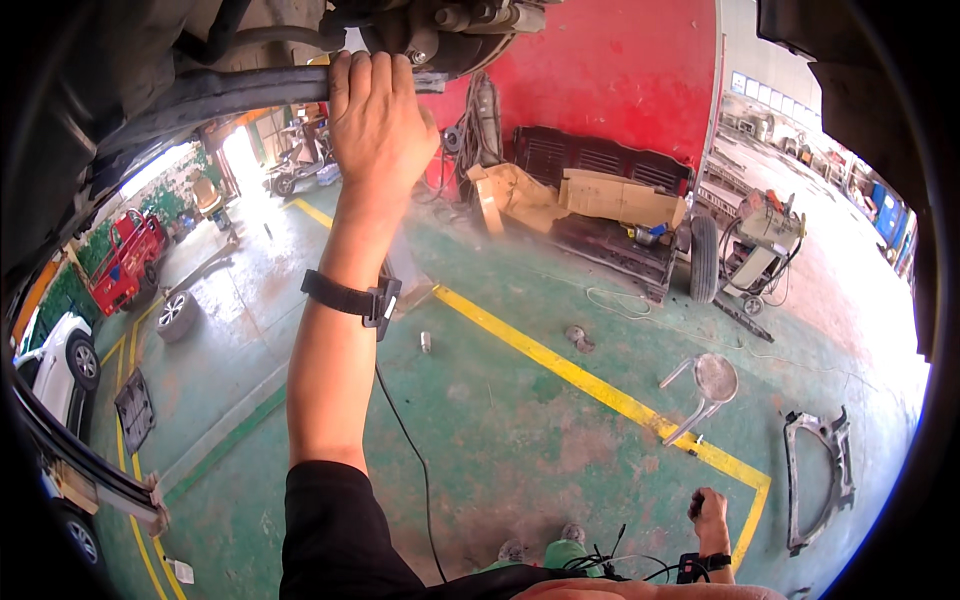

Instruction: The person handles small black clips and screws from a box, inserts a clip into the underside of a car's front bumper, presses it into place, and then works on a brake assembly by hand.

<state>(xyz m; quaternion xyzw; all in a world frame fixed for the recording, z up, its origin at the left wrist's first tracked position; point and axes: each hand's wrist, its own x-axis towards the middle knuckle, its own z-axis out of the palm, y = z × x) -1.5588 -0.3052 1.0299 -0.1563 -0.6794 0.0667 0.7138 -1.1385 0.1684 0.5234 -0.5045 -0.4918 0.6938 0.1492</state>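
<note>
Overhead is the dark underside of a vehicle, with a long dark metal bar (250, 88) running across at the upper left. My left hand (380, 115) is raised and closed around this bar near its right end, its back toward me. A brake disc and hub parts (455, 40) sit just above the knuckles. A black strap with a small buckle (345, 300) circles my left wrist. My right hand (708, 508) hangs low at the lower right with curled fingers. Whatever it may hold is hidden. A black device (697, 567) is strapped at that wrist.
A round-seat metal stool (715, 380) and a curved metal frame (818, 480) are on the green floor at right. Ahead are a dark bench with cardboard (620, 195), a tyre (704, 260) and a wheeled machine (765, 245). A black cable (418, 455) trails beside my left arm.
</note>
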